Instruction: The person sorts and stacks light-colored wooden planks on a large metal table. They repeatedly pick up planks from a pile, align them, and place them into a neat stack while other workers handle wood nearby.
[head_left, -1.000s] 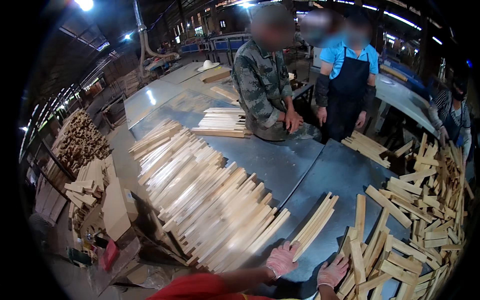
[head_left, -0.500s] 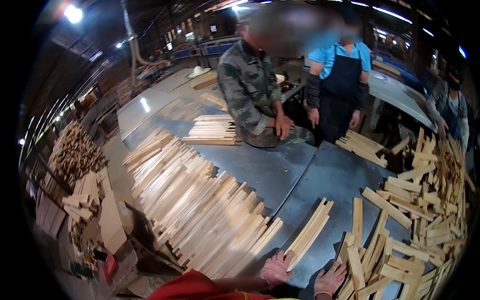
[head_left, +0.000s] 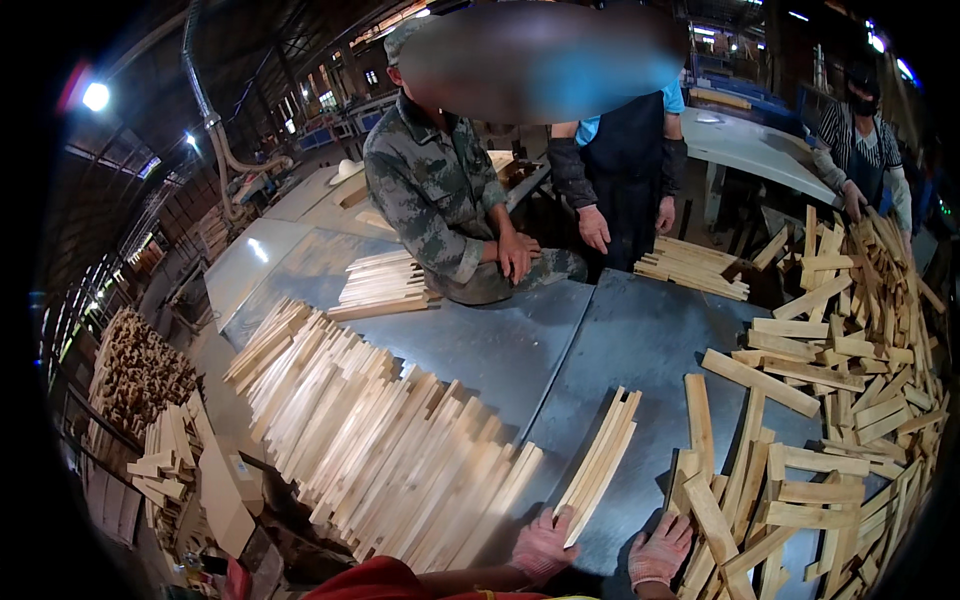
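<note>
Both my hands wear pinkish work gloves. My left hand is closed at the near end of a small bundle of wooden strips, its fingers against the bundle's left side. Those strips lie side by side on the grey metal tabletop. To the right, my right hand rests with its fingers apart and nothing in it. It is beside the loose wooden pieces, close to their left edge. Left of my left hand, many strips lie in a long, closely set row.
A person in camouflage clothing sits on the table's far side, beside a person in a dark apron. At far right, another person reaches to a big heap of wood pieces. More stacked wood stands at left.
The view has shifted, so the scene sits further left and the wood heap at right shows more. My hands keep nearly the same places by the bundle and the loose pieces.
</note>
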